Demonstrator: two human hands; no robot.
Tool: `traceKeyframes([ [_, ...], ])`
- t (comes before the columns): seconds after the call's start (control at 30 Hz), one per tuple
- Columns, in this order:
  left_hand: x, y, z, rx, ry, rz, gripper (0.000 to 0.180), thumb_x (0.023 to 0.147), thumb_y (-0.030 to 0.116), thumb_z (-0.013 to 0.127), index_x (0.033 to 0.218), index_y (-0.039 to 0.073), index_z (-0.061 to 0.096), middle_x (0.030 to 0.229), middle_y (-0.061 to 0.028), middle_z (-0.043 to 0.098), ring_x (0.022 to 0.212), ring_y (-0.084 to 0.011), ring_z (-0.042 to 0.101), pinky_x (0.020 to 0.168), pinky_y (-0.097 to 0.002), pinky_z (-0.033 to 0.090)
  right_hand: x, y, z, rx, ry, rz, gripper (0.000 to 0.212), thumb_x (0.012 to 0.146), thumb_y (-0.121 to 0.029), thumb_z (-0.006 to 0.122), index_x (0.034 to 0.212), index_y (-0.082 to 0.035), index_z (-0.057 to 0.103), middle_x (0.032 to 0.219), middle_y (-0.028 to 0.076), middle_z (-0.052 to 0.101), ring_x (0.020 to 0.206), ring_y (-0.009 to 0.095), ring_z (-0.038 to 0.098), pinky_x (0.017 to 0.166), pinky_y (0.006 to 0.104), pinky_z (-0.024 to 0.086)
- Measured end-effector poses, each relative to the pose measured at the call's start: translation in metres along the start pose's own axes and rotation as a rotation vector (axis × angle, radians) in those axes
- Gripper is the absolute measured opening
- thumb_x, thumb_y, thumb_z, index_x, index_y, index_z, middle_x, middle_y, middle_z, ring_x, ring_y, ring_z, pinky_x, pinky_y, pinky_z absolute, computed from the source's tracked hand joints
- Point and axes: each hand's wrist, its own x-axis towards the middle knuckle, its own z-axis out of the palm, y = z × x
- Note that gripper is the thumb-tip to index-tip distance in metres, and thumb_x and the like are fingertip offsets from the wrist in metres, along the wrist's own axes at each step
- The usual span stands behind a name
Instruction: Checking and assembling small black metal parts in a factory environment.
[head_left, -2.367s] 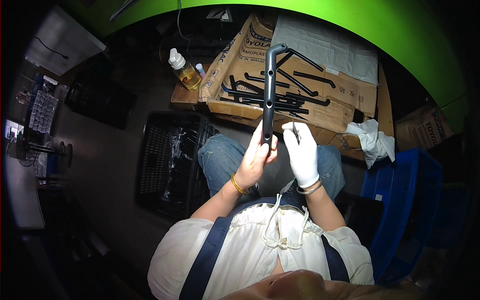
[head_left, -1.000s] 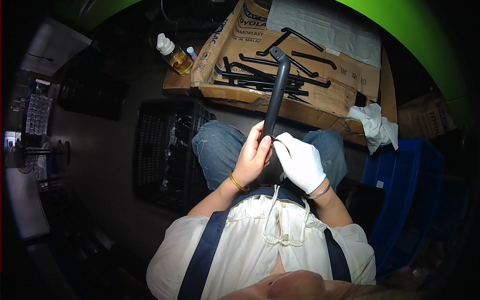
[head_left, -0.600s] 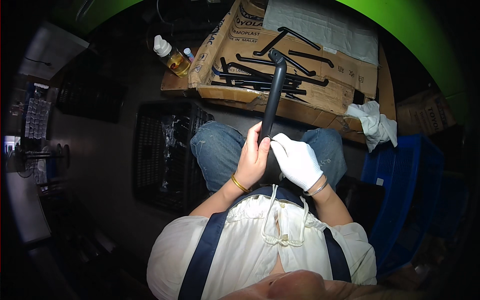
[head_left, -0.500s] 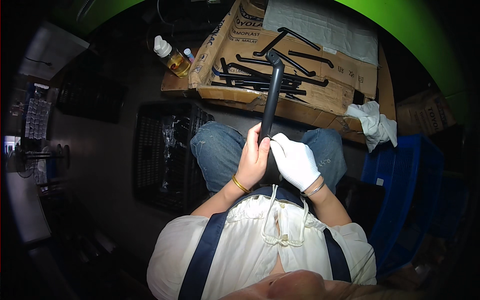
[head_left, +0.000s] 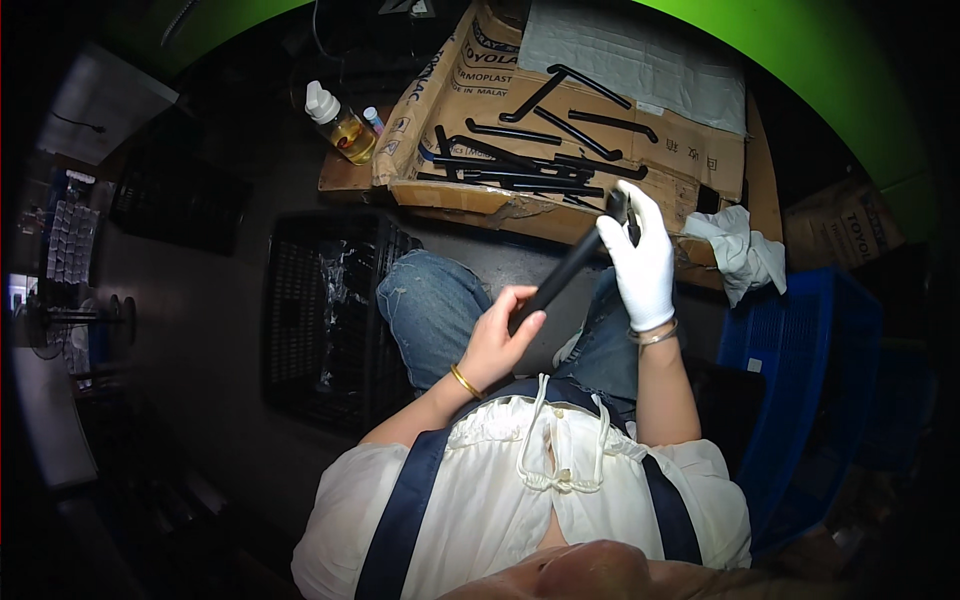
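A black tube with an angled end slants up to the right above my lap. My bare left hand, a gold bangle at its wrist, is wrapped round the tube's lower end. My right hand, in a white knit glove, has its thumb and fingers around the tube's upper, angled end. Beyond the tube, several similar black bent tubes lie loose in a cut-down cardboard box, some piled near its front wall.
Left of the box stand a spray bottle of yellow liquid and a small capped tube. A white rag hangs over the box's right front corner. A black crate sits at my left, blue crates at my right.
My right hand has moved from the tube's lower end up to its angled end. The tube has tilted to the right, while my left hand still holds its lower end.
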Motion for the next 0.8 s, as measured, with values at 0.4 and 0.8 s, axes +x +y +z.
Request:
traceKeyframes([
  [0.4, 0.027, 0.01, -0.022, -0.6, -0.221, -0.27, 0.044, 0.105, 0.034, 0.041, 0.143, 0.013, 0.033, 0.083, -0.0032, 0.047, 0.049, -0.0048, 0.042, 0.039, -0.0199, 0.04, -0.056, 0.014, 0.018, 0.209, -0.561, 0.495, 0.022, 0.101, -0.017, 0.048, 0.116, -0.004, 0.057, 0.087, 0.005, 0.065, 0.073, 0.012, 0.06, 0.066, 0.0277, 0.048],
  [0.8, 0.023, 0.033, -0.017, -0.472, -0.301, -0.244, 0.034, 0.106, 0.032, 0.038, 0.128, 0.007, 0.042, 0.064, 0.0029, 0.043, 0.041, -0.0027, 0.035, 0.037, -0.0183, 0.033, -0.058, -0.025, -0.002, -0.377, -0.458, -0.25, 0.018, 0.091, -0.016, 0.059, 0.104, -0.006, 0.067, 0.09, 0.014, 0.068, 0.076, 0.032, 0.068, 0.063, 0.0376, 0.055],
])
